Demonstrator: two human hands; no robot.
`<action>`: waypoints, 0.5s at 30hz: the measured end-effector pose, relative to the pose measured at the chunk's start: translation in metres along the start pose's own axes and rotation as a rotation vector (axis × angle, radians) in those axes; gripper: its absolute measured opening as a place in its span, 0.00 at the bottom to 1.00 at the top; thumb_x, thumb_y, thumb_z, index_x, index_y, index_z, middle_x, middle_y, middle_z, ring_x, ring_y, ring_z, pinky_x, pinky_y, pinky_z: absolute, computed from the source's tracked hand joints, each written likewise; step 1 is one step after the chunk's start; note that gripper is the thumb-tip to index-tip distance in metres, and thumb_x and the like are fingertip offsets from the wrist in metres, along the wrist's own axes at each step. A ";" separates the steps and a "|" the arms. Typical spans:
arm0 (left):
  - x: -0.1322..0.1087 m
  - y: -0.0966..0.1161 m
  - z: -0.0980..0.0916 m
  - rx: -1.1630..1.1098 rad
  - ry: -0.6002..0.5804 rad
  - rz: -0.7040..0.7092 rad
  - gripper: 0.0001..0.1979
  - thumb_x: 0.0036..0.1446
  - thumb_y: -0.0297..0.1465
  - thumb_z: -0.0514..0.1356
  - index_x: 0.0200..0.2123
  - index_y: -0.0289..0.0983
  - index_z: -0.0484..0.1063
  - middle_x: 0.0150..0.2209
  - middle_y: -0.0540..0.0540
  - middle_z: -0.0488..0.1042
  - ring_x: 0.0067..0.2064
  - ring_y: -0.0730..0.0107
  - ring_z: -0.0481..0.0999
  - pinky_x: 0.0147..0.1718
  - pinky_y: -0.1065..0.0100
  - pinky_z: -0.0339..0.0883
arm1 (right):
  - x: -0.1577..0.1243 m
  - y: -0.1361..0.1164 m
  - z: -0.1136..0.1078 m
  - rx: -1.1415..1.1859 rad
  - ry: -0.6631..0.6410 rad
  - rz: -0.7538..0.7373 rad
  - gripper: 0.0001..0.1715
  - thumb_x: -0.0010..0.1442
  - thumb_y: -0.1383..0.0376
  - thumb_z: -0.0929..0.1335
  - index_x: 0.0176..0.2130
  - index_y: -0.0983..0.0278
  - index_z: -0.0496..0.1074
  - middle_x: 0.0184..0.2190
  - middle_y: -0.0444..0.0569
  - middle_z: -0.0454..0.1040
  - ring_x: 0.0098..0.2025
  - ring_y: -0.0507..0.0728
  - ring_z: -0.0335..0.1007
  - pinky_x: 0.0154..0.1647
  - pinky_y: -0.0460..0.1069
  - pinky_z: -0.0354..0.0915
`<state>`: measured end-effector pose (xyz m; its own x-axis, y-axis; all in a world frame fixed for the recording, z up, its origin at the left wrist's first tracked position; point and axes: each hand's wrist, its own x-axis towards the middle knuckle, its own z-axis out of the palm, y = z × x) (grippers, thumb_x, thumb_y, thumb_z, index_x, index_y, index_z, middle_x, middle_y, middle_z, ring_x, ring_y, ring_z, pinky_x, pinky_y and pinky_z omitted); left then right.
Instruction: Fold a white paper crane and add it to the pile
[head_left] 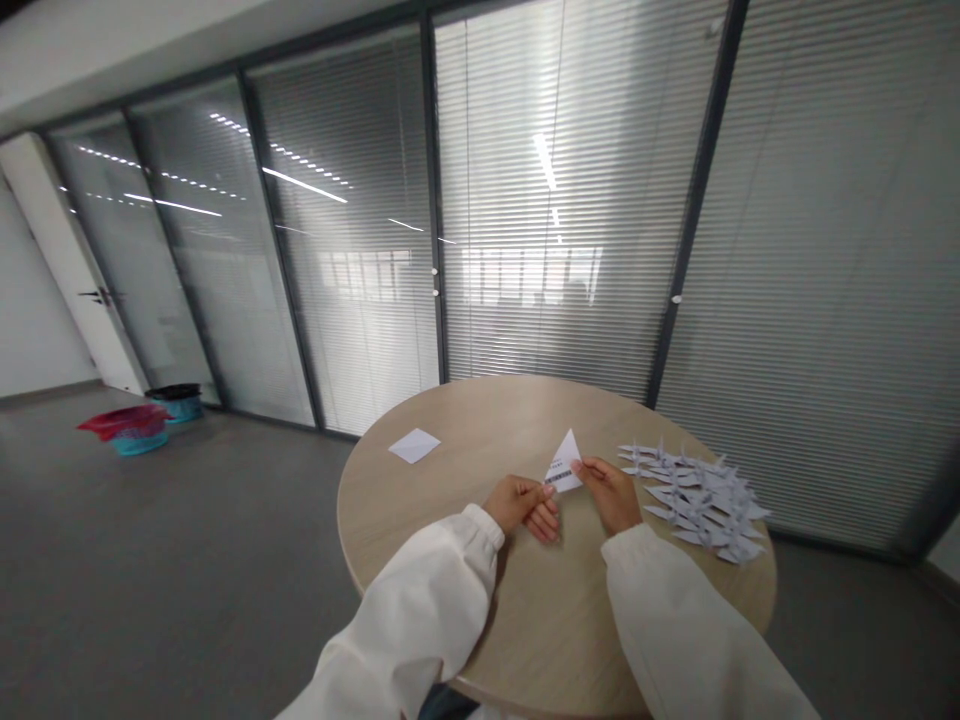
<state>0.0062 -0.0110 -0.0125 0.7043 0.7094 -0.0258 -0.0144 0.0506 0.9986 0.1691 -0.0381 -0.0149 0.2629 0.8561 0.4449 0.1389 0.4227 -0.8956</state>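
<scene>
Your left hand (520,504) and right hand (606,494) pinched the folded white paper triangle (563,462) from either side, an even grip that held it steady over the round wooden counter (457,450), just left of the heap of paper cranes (694,503) and well apart from the loose square sheet (414,445).

No wording can be read in this view. A folded paper triangle (564,462), held between a person's left hand (519,503) and right hand (607,492), carries short lines of small dark print above a black, barcode-like strip (558,480). Both are too small and blurred to make out, and no letters or digits resolve on the strip. The markings sit on the triangle's lower part, close to the left hand's fingertips (545,487).
</scene>
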 end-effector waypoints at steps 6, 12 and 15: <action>0.001 0.001 0.001 -0.002 0.047 0.049 0.25 0.42 0.48 0.55 0.28 0.27 0.68 0.26 0.37 0.74 0.26 0.64 0.74 0.24 0.67 0.67 | 0.001 0.002 0.001 -0.041 -0.055 -0.016 0.20 0.48 0.52 0.64 0.31 0.66 0.71 0.28 0.48 0.74 0.33 0.57 0.68 0.34 0.48 0.61; 0.002 0.004 -0.003 0.095 0.176 0.120 0.23 0.41 0.48 0.55 0.26 0.30 0.67 0.22 0.46 0.73 0.24 0.67 0.73 0.24 0.68 0.67 | -0.001 -0.002 0.004 -0.053 -0.172 -0.003 0.22 0.47 0.50 0.63 0.29 0.66 0.71 0.27 0.47 0.73 0.31 0.57 0.67 0.32 0.48 0.62; 0.002 0.005 -0.004 0.129 0.225 0.129 0.23 0.41 0.49 0.54 0.25 0.32 0.66 0.20 0.48 0.72 0.23 0.69 0.72 0.23 0.69 0.66 | -0.002 -0.001 0.005 0.061 -0.175 0.053 0.25 0.48 0.48 0.62 0.30 0.66 0.71 0.28 0.49 0.73 0.32 0.58 0.67 0.33 0.50 0.64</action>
<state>0.0041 -0.0065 -0.0078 0.5268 0.8433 0.1065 0.0071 -0.1297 0.9915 0.1634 -0.0384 -0.0143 0.0974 0.9140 0.3938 0.0696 0.3885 -0.9188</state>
